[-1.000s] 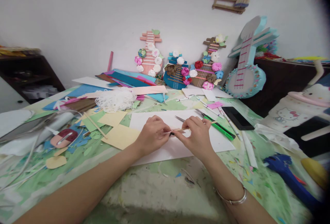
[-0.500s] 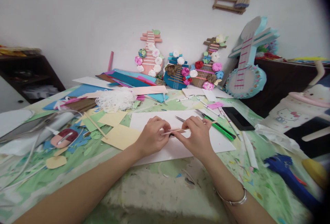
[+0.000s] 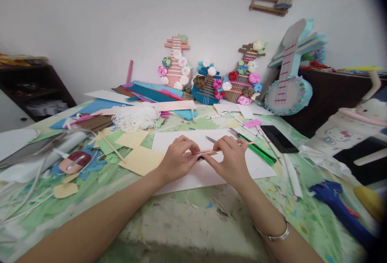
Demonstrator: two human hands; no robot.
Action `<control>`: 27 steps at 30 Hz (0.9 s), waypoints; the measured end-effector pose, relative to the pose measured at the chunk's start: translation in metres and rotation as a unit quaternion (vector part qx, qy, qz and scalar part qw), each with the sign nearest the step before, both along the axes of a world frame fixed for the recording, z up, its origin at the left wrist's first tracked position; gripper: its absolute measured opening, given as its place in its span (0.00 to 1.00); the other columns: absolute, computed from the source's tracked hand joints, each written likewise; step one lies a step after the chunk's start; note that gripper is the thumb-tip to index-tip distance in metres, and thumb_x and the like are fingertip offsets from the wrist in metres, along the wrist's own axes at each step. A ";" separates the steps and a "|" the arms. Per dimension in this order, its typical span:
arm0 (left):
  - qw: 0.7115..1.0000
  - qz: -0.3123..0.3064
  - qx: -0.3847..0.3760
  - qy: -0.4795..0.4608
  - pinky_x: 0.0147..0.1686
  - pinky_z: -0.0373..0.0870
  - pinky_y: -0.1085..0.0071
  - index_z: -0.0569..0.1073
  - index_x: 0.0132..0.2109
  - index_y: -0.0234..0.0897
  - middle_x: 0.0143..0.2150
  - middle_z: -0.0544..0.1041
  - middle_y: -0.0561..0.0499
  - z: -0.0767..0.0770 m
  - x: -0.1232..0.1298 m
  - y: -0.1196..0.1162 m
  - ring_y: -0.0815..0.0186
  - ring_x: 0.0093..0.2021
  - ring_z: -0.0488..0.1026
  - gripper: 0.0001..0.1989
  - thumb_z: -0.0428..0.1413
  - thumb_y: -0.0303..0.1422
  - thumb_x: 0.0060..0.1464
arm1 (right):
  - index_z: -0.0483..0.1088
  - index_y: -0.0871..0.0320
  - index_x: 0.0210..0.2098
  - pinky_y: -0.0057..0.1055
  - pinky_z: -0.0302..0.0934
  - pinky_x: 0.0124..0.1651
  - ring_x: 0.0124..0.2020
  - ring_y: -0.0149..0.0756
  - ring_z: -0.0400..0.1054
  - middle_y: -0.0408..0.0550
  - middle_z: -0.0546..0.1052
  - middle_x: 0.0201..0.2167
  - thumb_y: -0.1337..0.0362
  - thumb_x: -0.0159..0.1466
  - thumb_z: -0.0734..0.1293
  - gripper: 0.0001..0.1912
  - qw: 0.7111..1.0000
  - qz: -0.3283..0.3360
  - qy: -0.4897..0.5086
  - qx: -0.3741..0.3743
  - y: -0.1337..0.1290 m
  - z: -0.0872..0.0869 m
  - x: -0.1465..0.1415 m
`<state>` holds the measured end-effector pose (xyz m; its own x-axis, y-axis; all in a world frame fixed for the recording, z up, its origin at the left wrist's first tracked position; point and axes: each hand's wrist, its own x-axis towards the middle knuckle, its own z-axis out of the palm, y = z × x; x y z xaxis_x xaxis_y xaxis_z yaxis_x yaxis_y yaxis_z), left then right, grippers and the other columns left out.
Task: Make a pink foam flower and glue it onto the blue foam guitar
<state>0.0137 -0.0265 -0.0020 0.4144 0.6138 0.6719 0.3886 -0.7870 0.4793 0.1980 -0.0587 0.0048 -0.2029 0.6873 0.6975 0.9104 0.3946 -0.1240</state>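
Note:
Between my two hands runs a thin pale pink strip (image 3: 208, 152), perhaps paper wound on a thin stick, held level just above the white sheet (image 3: 181, 184). My left hand (image 3: 179, 158) pinches its left end with closed fingers. Closed around the right part of it is my right hand (image 3: 231, 156), and a thin tip sticks out past the fingers. A small dark spot shows under the strip where the fingertips meet; I cannot make it out. Right beside my right hand lies a green utility knife (image 3: 258, 150) on the sheet.
A dark phone (image 3: 278, 138) and a blue glue gun (image 3: 340, 210) lie to the right. Cream paper pieces (image 3: 140, 161) and a heap of white string (image 3: 136, 117) are on the left. Decorated paper instruments, one a blue lute (image 3: 207, 89), lean along the wall.
Both hands stay in almost the same place with the strip between them. The left fingers have shifted very slightly along it.

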 end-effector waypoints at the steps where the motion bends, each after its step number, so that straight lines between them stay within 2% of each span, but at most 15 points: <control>1: 1.000 0.001 0.000 -0.006 0.37 0.67 0.67 0.70 0.33 0.37 0.30 0.74 0.50 0.000 0.000 0.000 0.63 0.36 0.70 0.02 0.56 0.26 0.51 | 0.63 0.57 0.27 0.37 0.43 0.42 0.34 0.38 0.63 0.43 0.70 0.27 0.50 0.60 0.66 0.16 1.000 0.001 0.000 -0.003 0.000 0.000 0.000; 8: 1.000 0.007 0.002 -0.007 0.37 0.67 0.66 0.71 0.34 0.36 0.29 0.75 0.49 -0.002 0.000 0.002 0.62 0.36 0.70 0.03 0.57 0.26 0.51 | 0.64 0.57 0.29 0.37 0.43 0.42 0.35 0.37 0.64 0.44 0.70 0.29 0.54 0.59 0.67 0.14 1.000 0.003 -0.001 -0.025 0.001 -0.001 0.001; 13: 1.000 0.019 0.002 -0.008 0.35 0.67 0.68 0.71 0.33 0.37 0.29 0.74 0.50 -0.002 0.000 0.004 0.63 0.35 0.70 0.03 0.57 0.25 0.50 | 0.65 0.57 0.31 0.37 0.44 0.44 0.37 0.39 0.64 0.45 0.71 0.31 0.55 0.59 0.67 0.12 1.000 0.008 0.009 -0.003 0.003 -0.004 0.002; 15: 0.999 0.030 -0.035 -0.024 0.34 0.67 0.70 0.72 0.33 0.37 0.29 0.74 0.51 -0.002 -0.001 0.007 0.64 0.34 0.70 0.04 0.59 0.26 0.48 | 0.66 0.56 0.33 0.39 0.45 0.45 0.40 0.40 0.64 0.47 0.72 0.34 0.56 0.59 0.67 0.11 0.999 0.004 0.025 0.031 0.003 -0.002 0.002; 17: 0.992 0.043 -0.104 -0.049 0.34 0.67 0.70 0.72 0.33 0.37 0.29 0.75 0.51 -0.001 -0.002 0.010 0.65 0.33 0.71 0.06 0.61 0.28 0.46 | 0.67 0.56 0.36 0.40 0.47 0.47 0.43 0.43 0.63 0.49 0.72 0.38 0.58 0.60 0.66 0.09 0.995 -0.007 0.053 0.078 0.001 0.002 0.003; 21: 0.955 0.036 -0.268 -0.120 0.30 0.66 0.72 0.72 0.33 0.35 0.26 0.75 0.52 -0.002 -0.004 0.019 0.68 0.28 0.71 0.13 0.65 0.34 0.40 | 0.67 0.56 0.40 0.42 0.51 0.47 0.46 0.46 0.62 0.53 0.69 0.41 0.62 0.61 0.65 0.08 0.983 -0.029 0.118 0.141 -0.004 0.010 0.004; 24: 0.901 0.005 -0.387 -0.194 0.24 0.64 0.75 0.72 0.31 0.34 0.25 0.74 0.53 -0.004 -0.005 0.024 0.70 0.24 0.70 0.18 0.68 0.35 0.32 | 0.67 0.55 0.41 0.43 0.53 0.46 0.46 0.47 0.63 0.54 0.68 0.41 0.64 0.61 0.63 0.08 0.980 -0.020 0.146 0.134 -0.005 0.011 0.005; 27: 0.852 -0.023 -0.461 -0.246 0.22 0.64 0.76 0.72 0.32 0.33 0.24 0.73 0.54 -0.007 -0.006 0.027 0.71 0.22 0.69 0.20 0.70 0.33 0.28 | 0.66 0.55 0.41 0.43 0.54 0.46 0.46 0.46 0.63 0.54 0.68 0.41 0.64 0.62 0.62 0.07 0.982 -0.004 0.150 0.113 -0.004 0.009 0.004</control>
<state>0.0078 0.0002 -0.0086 0.2586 0.9659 0.0126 -0.0590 0.0028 0.9983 0.2023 -0.0624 0.0135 0.0393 0.5093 0.8597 0.8491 0.4366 -0.2975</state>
